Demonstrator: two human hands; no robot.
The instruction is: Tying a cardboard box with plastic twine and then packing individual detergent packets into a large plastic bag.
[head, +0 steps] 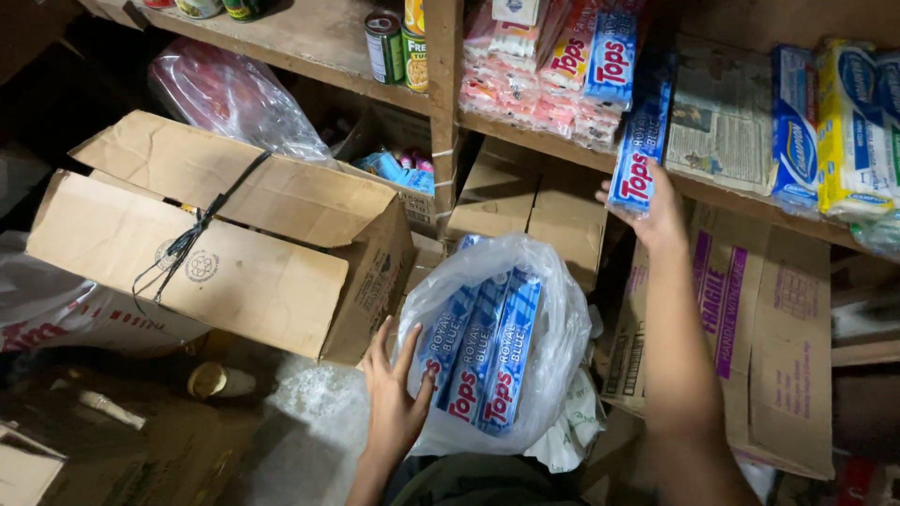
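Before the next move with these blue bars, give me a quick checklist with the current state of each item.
1. Right hand has a firm hold on the blue bar at the shelf edge: ok, fingers wrap its lower end.
2. Left hand steadies the clear plastic bag: ok, palm rests on its left side.
3. Bag mouth open enough to reach in: cannot tell, the plastic is bunched at the top.
4. Bars left in the bag: ok, three lie side by side.
5. Room on the shelf beside the stacked bars: cannot tell, the held bar covers the gap.
6. Cardboard box out of the way: ok, left of the bag.
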